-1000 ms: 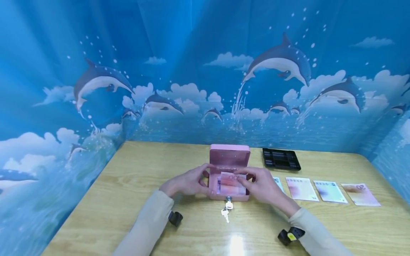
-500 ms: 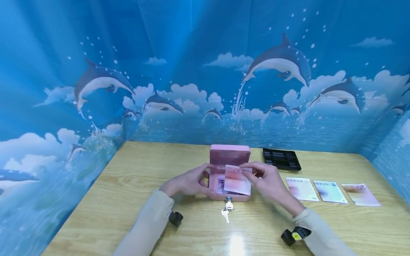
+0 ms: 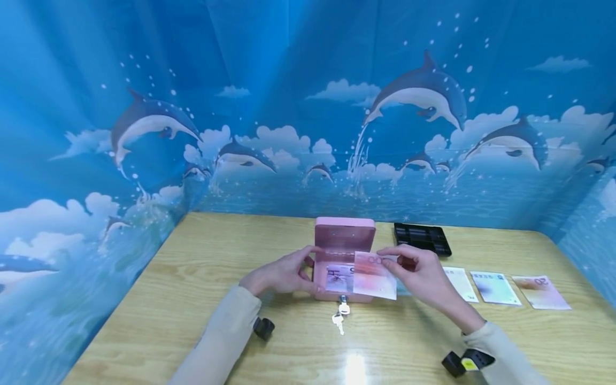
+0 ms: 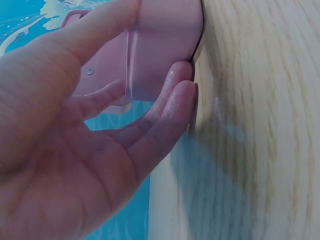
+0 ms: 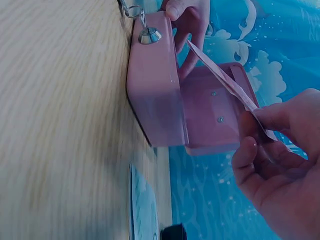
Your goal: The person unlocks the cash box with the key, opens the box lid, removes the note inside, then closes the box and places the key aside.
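A pink cash box (image 3: 344, 236) stands on the table with its lid raised. My left hand (image 3: 284, 274) grips its left side, thumb on the front rim in the right wrist view and fingertips (image 4: 177, 97) against the side wall in the left wrist view. My right hand (image 3: 420, 271) pinches a reddish banknote (image 3: 375, 280) between thumb and fingers by its upper right part. This note is held raised and tilted over the box's right side. A purple banknote (image 3: 339, 279) lies inside the box, partly covered by it. Keys (image 3: 339, 322) hang from the front lock (image 5: 150, 36).
A black compartment tray (image 3: 423, 240) sits behind my right hand. To the right lie a pinkish note (image 3: 463, 286), a bluish note (image 3: 495, 289) and a 20 note (image 3: 543, 293) in a row. A pale blue note (image 5: 142, 205) lies beside the box, mostly hidden in the head view.
My right hand has lifted the reddish banknote from inside the box and carried it right, exposing more of the purple note. The left hand stays in place on the box.
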Available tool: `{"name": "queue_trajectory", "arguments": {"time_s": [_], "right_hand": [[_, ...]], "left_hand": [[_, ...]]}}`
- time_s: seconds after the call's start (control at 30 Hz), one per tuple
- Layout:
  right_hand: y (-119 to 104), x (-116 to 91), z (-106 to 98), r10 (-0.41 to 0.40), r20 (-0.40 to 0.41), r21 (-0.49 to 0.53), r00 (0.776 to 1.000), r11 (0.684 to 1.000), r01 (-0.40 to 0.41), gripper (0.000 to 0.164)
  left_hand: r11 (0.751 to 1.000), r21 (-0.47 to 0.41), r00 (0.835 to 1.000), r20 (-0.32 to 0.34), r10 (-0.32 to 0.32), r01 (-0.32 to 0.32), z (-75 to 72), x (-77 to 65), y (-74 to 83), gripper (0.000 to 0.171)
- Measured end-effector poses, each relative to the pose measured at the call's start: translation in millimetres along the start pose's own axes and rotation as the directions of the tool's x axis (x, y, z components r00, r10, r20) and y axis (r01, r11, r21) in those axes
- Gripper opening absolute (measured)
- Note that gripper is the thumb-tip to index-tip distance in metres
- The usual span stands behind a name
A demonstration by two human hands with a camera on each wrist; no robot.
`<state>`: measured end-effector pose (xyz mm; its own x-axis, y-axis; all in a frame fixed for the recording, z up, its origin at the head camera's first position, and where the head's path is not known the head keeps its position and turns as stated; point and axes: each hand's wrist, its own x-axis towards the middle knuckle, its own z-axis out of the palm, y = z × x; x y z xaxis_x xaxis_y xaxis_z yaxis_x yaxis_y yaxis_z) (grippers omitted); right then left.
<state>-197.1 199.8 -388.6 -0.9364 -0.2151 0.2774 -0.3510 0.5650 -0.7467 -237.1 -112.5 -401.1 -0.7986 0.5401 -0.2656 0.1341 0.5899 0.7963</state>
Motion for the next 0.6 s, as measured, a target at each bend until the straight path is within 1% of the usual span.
{"name": "queue_trajectory", "arguments": {"time_s": [0.23, 0.47, 0.6], "right_hand": [[5, -12, -13, 0.054, 0.066, -0.013, 0.996, 0.999, -0.053, 0.017], [12, -22, -25, 0.041, 0.085, -0.042, 0.996, 0.998, -0.037, 0.020], [15, -26, -31, 0.079, 0.102, -0.089, 0.992, 0.994, -0.070, 0.020]], "left_hand": [[1.000, 0.017, 1.000, 0.004, 0.007, -0.007, 0.8, -0.1, 0.2, 0.092], [1.000, 0.013, 1.000, 0.003, -0.006, 0.006, 0.8, 0.9, -1.0, 0.094], [1.000, -0.004, 1.000, 0.008, -0.006, 0.007, 0.1, 0.3, -1.3, 0.095]]}}
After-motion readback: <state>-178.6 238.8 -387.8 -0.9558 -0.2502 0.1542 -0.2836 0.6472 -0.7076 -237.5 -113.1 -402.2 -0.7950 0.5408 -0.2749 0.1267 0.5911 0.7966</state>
